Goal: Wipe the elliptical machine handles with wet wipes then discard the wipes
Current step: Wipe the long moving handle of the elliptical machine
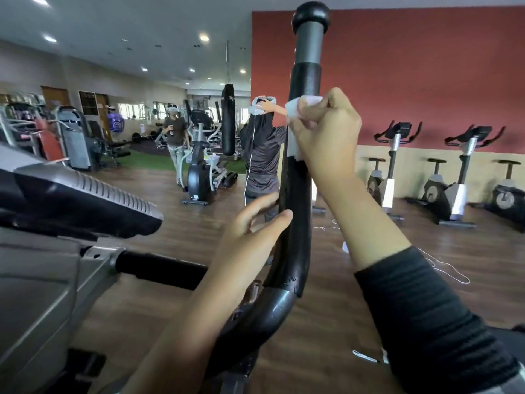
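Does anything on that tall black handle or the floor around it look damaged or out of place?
Yes. The black foam grip ends in a ragged, lifted edge near the bend, as if torn. A thin white cord also lies loose on the wooden floor.

Gym interior: a dark red wall (426,75) is rising above a wood-plank floor (181,223), three exercise bikes (454,177) are standing along it (a black punching bag (228,118) is hanging farther back), and recessed ceiling lights (204,38) are glowing.

Ceiling lights (204,38) are lighting the gym brightly and evenly; glare is streaking the handle (295,194); edges are bending; background is blurring slightly.
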The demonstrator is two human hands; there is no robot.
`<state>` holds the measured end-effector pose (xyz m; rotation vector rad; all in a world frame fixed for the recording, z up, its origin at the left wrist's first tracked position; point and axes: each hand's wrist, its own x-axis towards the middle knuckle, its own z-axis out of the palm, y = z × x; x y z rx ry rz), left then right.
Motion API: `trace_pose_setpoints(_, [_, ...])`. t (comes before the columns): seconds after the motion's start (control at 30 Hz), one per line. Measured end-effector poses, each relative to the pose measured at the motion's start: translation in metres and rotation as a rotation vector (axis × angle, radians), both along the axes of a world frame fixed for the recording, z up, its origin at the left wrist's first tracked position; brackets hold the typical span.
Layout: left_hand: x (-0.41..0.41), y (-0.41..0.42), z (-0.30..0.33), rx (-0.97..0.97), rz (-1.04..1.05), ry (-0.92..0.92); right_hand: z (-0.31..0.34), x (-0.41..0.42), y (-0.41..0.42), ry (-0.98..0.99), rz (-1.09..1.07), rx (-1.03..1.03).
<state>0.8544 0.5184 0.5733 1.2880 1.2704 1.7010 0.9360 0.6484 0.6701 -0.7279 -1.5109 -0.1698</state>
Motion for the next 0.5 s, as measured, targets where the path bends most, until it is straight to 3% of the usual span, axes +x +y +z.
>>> trace_pose_setpoints(0.13, [0.008, -0.013, -0.01, 0.014, 0.044, 0.008, -0.041, 0.013, -0.027, -0.033, 0.021, -0.015])
trace_pose_setpoints(0.27, [0.014, -0.025, -0.018, 0.038, 0.063, -0.007, -0.061, 0.031, -0.052, -0.15, 0.149, -0.173])
trace_pose_setpoints(0.5, [0.014, -0.035, -0.023, 0.043, 0.019, 0.035, -0.035, 0.017, -0.052, -0.213, 0.047, -0.157])
